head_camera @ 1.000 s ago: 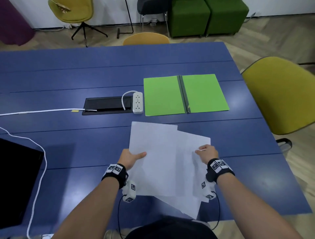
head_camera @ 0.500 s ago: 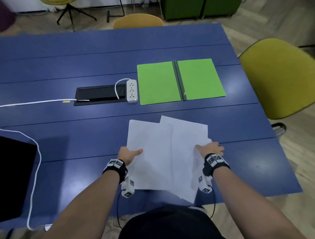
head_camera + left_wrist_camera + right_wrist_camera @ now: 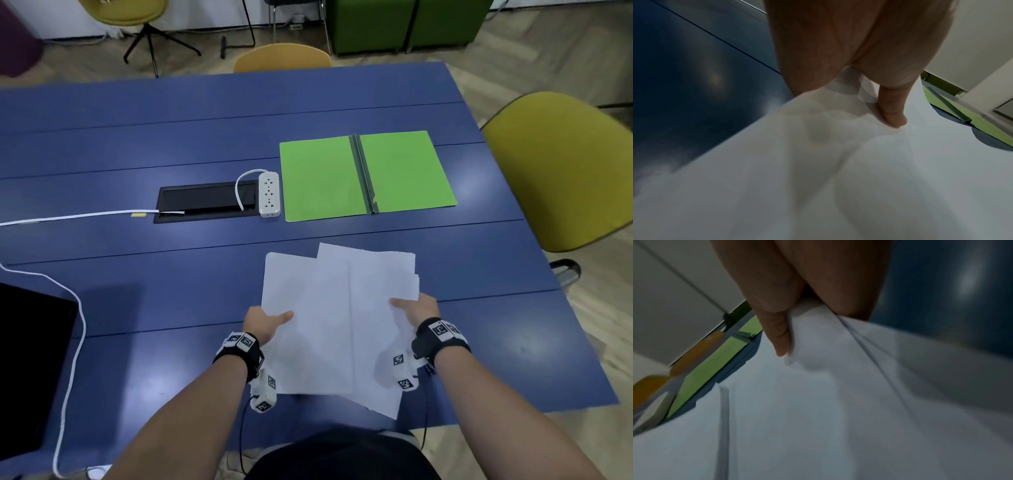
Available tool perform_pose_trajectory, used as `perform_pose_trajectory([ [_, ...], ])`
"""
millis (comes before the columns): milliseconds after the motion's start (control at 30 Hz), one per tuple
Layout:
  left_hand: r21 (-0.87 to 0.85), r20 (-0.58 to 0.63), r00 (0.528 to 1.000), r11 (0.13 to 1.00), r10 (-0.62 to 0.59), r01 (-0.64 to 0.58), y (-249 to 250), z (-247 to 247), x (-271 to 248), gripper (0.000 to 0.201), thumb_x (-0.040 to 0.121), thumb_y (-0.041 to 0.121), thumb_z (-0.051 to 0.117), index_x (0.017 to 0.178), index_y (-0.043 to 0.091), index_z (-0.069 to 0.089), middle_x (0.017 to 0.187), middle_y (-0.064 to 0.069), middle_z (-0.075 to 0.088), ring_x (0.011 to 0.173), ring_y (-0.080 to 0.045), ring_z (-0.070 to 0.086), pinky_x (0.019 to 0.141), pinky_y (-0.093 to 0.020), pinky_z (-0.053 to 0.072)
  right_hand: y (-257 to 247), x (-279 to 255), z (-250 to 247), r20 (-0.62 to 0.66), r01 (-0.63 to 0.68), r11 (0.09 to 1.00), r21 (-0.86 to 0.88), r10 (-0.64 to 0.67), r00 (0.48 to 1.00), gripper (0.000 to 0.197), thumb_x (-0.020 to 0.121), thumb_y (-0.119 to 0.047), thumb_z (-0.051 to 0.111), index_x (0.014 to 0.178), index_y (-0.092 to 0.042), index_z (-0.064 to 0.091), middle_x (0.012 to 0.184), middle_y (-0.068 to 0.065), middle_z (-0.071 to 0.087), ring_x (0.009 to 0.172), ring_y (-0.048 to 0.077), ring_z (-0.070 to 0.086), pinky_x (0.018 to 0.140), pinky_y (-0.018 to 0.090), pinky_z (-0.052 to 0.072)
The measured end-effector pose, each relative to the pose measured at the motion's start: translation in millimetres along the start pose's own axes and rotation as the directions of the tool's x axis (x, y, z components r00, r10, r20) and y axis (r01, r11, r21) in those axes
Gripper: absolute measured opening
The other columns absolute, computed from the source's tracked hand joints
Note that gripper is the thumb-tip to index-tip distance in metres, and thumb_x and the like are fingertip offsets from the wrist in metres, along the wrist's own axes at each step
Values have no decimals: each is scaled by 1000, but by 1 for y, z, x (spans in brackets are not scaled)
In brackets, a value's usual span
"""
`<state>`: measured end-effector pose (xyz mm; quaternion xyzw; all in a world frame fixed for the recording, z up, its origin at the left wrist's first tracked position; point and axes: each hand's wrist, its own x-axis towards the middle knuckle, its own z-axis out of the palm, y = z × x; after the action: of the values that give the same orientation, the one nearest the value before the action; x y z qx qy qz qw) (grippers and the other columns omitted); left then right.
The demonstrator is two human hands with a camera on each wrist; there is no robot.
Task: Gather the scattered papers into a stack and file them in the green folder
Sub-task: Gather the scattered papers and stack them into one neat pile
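Several white papers [image 3: 337, 322] form a loose, uneven pile lifted over the blue table's near half. My left hand [image 3: 265, 323] pinches the pile's left edge, thumb on top. At the right edge my right hand [image 3: 414, 306] pinches it the same way. In the left wrist view the thumb of my left hand [image 3: 892, 112] presses the papers [image 3: 838, 178]. The right wrist view shows my right hand [image 3: 784, 337] on the papers [image 3: 838, 402], whose edges are offset. The green folder [image 3: 366, 174] lies open and flat beyond the pile, near the table's middle.
A white power strip [image 3: 269, 194] and a black cable hatch [image 3: 205, 202] lie left of the folder. A white cable [image 3: 73, 318] runs past a black laptop [image 3: 30, 370] at the left edge. A yellow chair [image 3: 561, 171] stands at the right of the blue table [image 3: 137, 144].
The fanned sheets have been drawn closer together into a tighter pile. My right hand has slid outward to the pile's right edge; my left hand kept its hold.
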<state>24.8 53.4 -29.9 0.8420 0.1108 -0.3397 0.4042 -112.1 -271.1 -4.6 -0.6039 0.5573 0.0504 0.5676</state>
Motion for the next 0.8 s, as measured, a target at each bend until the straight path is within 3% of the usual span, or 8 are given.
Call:
perform_pose_trajectory([
  [100,-17,-1,1000,1000,2,-2,-3,-1,4,55,70,42,91,86,-4,67,84,-9,75,77,-28,68,71,-35,53,-1,1,4,-13,82,985,-154,-85,996,18,76,-17,79,92,-15,72,97,5,74,90,28,70,86,40,57],
  [167,-26,14,1000,1000,14,-13,-2,0,3,51,71,40,91,95,-1,72,94,-8,78,90,-28,73,81,-38,57,-5,-1,5,-43,114,966,-231,-127,991,18,80,-19,77,96,-12,72,95,5,72,90,28,66,82,34,54],
  [367,-106,65,995,992,71,-64,0,2,-6,40,75,34,89,106,12,76,102,3,77,100,-22,73,93,-39,56,-23,-10,-1,-148,210,954,-216,-245,958,7,84,-14,73,88,-8,71,85,6,68,87,30,63,77,31,50],
  [500,-132,99,989,987,109,-96,5,5,-13,36,80,26,87,110,13,74,106,2,76,101,-20,71,91,-33,53,-43,-10,-8,-222,263,956,-127,-286,932,13,85,-15,73,83,-3,68,78,9,65,80,31,62,70,30,45],
  [633,-96,119,983,987,141,-130,9,9,-13,31,80,28,86,105,13,74,102,3,76,97,-18,71,85,-28,51,-69,-9,-12,-278,351,934,-61,-354,893,21,83,-17,73,83,3,66,76,15,64,72,24,55,67,31,46],
  [733,-72,115,980,986,160,-153,14,10,-14,30,80,28,86,103,13,73,101,3,75,94,-17,70,84,-28,50,-98,-13,-16,-312,454,891,12,-428,848,16,81,-16,75,79,-2,67,74,11,64,71,19,52,67,32,45],
  [800,-72,113,980,985,165,-158,16,11,-14,35,81,27,85,110,14,71,105,4,74,98,-17,70,89,-31,52,-123,-23,-19,-316,541,838,74,-495,809,7,82,-16,76,84,-10,71,79,4,68,74,16,57,70,31,47],
])
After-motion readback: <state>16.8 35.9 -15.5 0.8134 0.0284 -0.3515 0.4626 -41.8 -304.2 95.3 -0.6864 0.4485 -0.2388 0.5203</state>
